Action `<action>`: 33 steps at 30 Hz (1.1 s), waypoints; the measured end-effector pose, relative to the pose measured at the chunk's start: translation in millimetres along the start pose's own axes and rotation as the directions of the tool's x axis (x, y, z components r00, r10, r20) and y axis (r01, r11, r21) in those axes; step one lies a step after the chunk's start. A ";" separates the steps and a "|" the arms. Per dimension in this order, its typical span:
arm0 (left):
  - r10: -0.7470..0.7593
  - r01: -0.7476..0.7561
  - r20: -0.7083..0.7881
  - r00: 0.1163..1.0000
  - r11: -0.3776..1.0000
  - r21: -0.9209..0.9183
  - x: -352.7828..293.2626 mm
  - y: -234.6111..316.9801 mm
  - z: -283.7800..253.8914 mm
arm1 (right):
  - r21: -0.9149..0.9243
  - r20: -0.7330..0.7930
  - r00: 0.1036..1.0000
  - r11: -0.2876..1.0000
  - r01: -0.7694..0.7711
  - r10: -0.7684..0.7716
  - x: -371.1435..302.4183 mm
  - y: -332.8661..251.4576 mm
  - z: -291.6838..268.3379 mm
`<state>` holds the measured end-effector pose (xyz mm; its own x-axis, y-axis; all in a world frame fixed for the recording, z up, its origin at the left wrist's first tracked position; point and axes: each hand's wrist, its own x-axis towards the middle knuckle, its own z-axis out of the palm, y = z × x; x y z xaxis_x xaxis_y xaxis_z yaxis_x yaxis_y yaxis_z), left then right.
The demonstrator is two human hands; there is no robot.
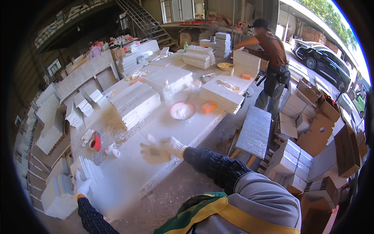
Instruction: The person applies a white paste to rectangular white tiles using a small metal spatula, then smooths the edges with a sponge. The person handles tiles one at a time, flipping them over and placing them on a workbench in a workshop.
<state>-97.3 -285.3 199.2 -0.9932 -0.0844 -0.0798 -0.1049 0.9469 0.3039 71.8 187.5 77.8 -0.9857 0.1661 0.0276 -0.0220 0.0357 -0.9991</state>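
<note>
My left hand (81, 186), in a white glove, is at the near left table corner. Its fingers are bent against the end of a small stack of pale stone tiles (90, 168); a hazy patch blurs the area beside it. Over the bare front of the worktable (134, 150), my right hand (160, 149) is stretched out, gloved fingers spread, with nothing visible in it. Beyond it stand a red-rimmed bowl of white powder (182, 111) and an orange block (209, 107). Left of it lie a small white cup (116, 152) and a red item (95, 141).
Larger tile stacks (136, 103) and a clear bottle (167, 91) stand farther back. A person in a cap (272, 54) works at the far right of the table. A grey slab (254, 130) on supports and several cardboard boxes (290, 158) are on the right.
</note>
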 end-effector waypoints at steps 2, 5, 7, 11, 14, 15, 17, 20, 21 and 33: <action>-0.027 0.027 -0.015 1.000 1.000 -0.007 -9.2 7.5 -3.5 | -0.236 -0.194 0.979 0.972 0.015 -0.063 21.4 18.1 1.9; -0.029 0.028 -0.069 0.997 1.000 -0.014 -12.3 9.7 0.6 | -0.586 -0.441 0.896 0.773 -0.244 -0.052 6.9 39.9 -2.7; -0.005 0.004 -0.098 0.995 1.000 -0.014 -3.2 -1.6 8.6 | -0.620 -0.494 0.869 0.713 -0.326 -0.032 -24.8 47.2 -15.7; 0.035 -0.030 -0.134 0.990 0.999 0.039 27.2 -29.7 23.9 | -0.831 -0.285 0.935 0.540 -0.132 -0.211 -122.8 79.6 -42.0; 0.044 -0.044 -0.087 0.995 0.999 0.007 27.2 -24.2 17.6 | -0.873 -0.083 0.973 0.456 -0.175 0.215 -208.3 138.0 -80.3; 0.018 -0.016 -0.068 0.998 0.999 0.029 19.6 -15.4 11.5 | -0.875 -0.059 0.918 0.422 -0.236 0.391 -240.7 163.5 -95.2; 0.010 0.021 -0.136 0.991 0.974 0.226 -3.1 14.9 4.1 | -0.886 0.021 0.785 0.376 -0.272 0.619 -307.9 215.8 -129.7; 0.269 -0.083 -0.316 0.910 0.864 0.496 -44.6 77.5 23.0 | -0.782 -0.118 0.531 0.251 -0.570 0.839 -391.8 276.9 -178.2; 0.424 -0.246 -0.335 0.842 0.853 0.460 -58.1 100.0 39.9 | -0.757 -0.178 0.555 0.248 -0.604 0.812 -419.1 286.2 -189.1; 0.973 -0.892 -0.094 0.213 0.154 -0.424 -294.2 331.3 337.5 | -0.517 -0.090 0.741 0.604 -0.606 0.666 -416.9 161.8 -191.5</action>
<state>177.0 158.0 2.9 -0.3178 0.8739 0.3678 0.8490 0.0895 0.5208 511.1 312.8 -89.4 -0.7298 0.2351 -0.6420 0.6703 0.4308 -0.6042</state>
